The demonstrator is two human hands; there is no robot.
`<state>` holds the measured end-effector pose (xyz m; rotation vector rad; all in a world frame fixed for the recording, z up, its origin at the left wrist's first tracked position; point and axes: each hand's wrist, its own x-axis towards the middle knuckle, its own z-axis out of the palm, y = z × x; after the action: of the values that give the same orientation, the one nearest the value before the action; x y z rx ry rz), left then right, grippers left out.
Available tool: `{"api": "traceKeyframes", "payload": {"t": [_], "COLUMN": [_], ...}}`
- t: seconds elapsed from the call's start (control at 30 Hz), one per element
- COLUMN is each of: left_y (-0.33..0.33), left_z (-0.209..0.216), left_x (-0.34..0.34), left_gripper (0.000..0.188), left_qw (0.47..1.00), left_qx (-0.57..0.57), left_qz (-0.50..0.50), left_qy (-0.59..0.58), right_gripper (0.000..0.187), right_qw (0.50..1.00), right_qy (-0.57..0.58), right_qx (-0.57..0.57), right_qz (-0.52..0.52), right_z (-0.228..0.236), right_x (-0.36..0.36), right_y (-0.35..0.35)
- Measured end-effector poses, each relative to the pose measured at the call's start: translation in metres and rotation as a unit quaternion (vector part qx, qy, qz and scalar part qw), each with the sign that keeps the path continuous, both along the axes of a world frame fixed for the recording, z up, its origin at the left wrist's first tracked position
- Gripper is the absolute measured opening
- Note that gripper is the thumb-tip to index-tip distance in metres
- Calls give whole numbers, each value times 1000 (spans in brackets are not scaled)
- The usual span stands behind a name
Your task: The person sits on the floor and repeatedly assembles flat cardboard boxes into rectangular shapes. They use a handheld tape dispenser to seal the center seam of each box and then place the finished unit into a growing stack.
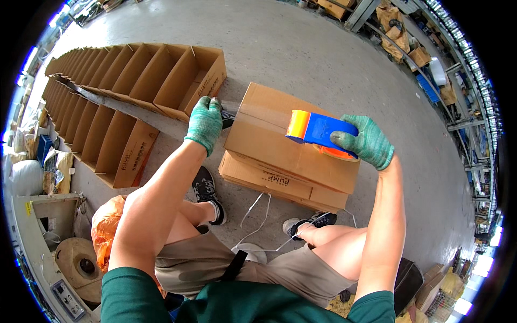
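Note:
In front of me a closed brown carton (pixel 291 142) rests on a stack of flat cardboard (pixel 269 176). My right hand (pixel 368 141), in a green knit glove, is wrapped round a blue tape dispenser (pixel 325 129) with yellow and orange parts, held over the carton's right half. A strip of clear packing tape (pixel 232 106) shows past the carton's left edge. At its end my left hand (pixel 205 125), also gloved, has its fingers pressed together on the strip. Something dark beneath the strip is partly hidden.
Two long rows of open-topped cartons (pixel 186 75) stand on the floor at the left. White strapping (pixel 253 232) trails between my feet. An orange plastic bag (pixel 107 226) and a machine with a round reel (pixel 78 264) are at lower left. Loaded shelving (pixel 431 81) lines the right.

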<state>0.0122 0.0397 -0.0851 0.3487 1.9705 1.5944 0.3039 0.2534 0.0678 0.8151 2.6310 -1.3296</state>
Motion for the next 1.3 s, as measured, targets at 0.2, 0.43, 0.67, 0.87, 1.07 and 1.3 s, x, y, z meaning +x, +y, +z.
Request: {"api": "traceKeyframes", "payload": {"t": [0.2,0.43,0.67,0.87,1.07,1.3], "left_y": [-2,0,17,15,12,17], "left_z": [-20,-23,22,22,23,32], "left_x": [3,-13,26,26,25,30], "left_gripper": [32,47,43,42,57,61], "left_qw": [976,977,948,951,946,949], "left_qx": [-136,25,43,36,39,-18], "left_qz": [-169,-131,-308,-299,-316,-302], "left_qy": [31,170,69,77,64,82], "right_gripper": [67,68,66,67,63,56], "right_qw": [1000,999,992,998,972,935], "right_qy": [-14,31,50,-56,-213,-326], "right_qx": [24,-9,-110,31,68,140], "right_qz": [-3,-27,-17,-3,-69,-5], "right_z": [-2,-3,3,29,74,32], "right_x": [-8,-10,-2,68,185,154], "right_y": [-4,-9,-2,35,78,77]}}
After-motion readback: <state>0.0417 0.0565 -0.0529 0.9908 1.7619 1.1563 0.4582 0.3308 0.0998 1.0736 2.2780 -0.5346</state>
